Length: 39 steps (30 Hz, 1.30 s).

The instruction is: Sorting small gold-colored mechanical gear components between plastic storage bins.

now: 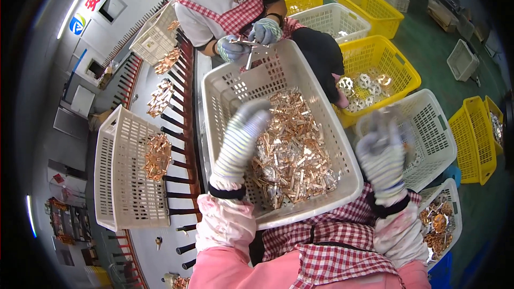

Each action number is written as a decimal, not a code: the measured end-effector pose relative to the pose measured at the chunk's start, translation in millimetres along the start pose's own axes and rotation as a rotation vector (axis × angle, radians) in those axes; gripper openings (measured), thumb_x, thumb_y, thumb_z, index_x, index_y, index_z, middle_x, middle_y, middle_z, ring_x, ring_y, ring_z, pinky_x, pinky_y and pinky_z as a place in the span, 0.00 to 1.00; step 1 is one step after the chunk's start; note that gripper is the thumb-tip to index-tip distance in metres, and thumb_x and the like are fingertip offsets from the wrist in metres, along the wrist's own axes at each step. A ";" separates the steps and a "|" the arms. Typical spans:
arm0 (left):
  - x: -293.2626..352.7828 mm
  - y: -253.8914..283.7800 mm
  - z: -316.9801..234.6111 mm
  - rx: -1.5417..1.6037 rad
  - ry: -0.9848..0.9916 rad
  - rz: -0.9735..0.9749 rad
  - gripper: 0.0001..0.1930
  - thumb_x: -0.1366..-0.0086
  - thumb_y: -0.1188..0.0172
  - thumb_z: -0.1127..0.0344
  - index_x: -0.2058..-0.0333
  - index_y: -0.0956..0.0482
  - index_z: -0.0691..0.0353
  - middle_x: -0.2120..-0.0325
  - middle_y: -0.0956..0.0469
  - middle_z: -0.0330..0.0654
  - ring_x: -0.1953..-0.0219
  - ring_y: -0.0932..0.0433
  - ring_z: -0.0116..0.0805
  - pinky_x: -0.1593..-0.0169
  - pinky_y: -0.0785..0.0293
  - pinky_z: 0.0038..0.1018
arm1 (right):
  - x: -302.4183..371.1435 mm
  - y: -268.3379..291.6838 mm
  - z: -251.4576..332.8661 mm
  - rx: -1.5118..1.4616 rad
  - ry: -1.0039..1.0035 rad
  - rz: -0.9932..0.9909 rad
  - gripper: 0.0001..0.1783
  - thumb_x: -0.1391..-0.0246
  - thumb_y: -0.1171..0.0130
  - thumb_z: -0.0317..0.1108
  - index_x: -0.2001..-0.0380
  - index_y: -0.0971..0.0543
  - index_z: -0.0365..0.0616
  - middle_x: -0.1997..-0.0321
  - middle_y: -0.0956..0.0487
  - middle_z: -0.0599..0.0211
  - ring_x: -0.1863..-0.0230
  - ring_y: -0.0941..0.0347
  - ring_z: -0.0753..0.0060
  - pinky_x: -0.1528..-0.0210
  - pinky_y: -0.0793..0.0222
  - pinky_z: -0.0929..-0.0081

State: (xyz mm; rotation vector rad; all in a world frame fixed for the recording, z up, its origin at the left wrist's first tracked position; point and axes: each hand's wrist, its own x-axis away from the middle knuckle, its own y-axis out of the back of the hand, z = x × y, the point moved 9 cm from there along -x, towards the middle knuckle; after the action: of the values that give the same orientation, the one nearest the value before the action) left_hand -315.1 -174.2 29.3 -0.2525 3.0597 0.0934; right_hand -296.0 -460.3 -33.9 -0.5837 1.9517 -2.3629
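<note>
My left hand (242, 138), in a striped knit glove, is raised over the left side of a large white basket (214, 92). Its fingers look stretched out, slightly blurred, with nothing visible in them. Inside that basket lies a heap of small copper-coloured and silvery metal strips (294, 152). My right hand (381, 152), gloved alike, is to the right of the basket, in front of another white basket (436, 123). Motion smears its fingers, so whether it holds anything does not show.
Across the basket a co-worker's gloved hands (249, 40) hold metal pieces. Yellow baskets (409, 72) with silvery parts stand at right. On the left are a row of black-handled rods (179, 152), copper-coloured part bundles (157, 156) and an upright white basket (120, 182). Near my right elbow sits a basket of copper-coloured parts (438, 225).
</note>
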 end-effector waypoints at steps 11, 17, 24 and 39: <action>30.7 213.5 72.0 0.904 -0.223 -1.120 0.28 0.34 0.49 0.47 0.42 0.39 0.56 0.48 0.32 0.43 0.44 0.36 0.41 0.44 0.36 0.36 | 17.9 -6.6 -89.6 0.790 -0.431 0.284 0.22 0.38 0.48 0.40 0.44 0.30 0.43 0.60 0.21 0.63 0.71 0.23 0.76 0.65 0.25 0.80; 35.1 227.7 64.6 1.043 -0.327 -1.080 0.23 0.35 0.48 0.45 0.51 0.29 0.56 0.55 0.25 0.42 0.52 0.28 0.37 0.47 0.33 0.37 | 25.6 5.0 -112.2 1.606 -0.361 0.551 0.17 0.36 0.53 0.34 0.46 0.28 0.42 0.53 0.24 0.68 0.55 0.28 0.81 0.54 0.29 0.82; 35.5 183.0 13.4 0.699 -0.373 -1.063 0.18 0.32 0.51 0.51 0.55 0.25 0.60 0.63 0.22 0.40 0.67 0.26 0.30 0.58 0.27 0.25 | 23.9 14.5 -107.5 1.492 -0.382 0.385 0.18 0.36 0.53 0.32 0.44 0.30 0.41 0.54 0.25 0.66 0.54 0.28 0.80 0.54 0.29 0.82; 16.9 -67.1 34.7 0.200 0.205 0.109 0.18 0.34 0.45 0.62 0.49 0.29 0.65 0.66 0.22 0.37 0.71 0.25 0.21 0.66 0.28 0.19 | 11.6 -38.8 -61.1 1.613 0.429 0.178 0.19 0.46 0.37 0.42 0.59 0.25 0.39 0.74 0.22 0.65 0.73 0.28 0.82 0.67 0.30 0.79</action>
State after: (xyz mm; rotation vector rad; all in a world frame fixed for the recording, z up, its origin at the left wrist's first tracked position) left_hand -318.3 -240.7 -10.2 -0.0869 3.2518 -0.2467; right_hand -316.5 -397.1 -2.9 0.2275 -0.3191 -2.9516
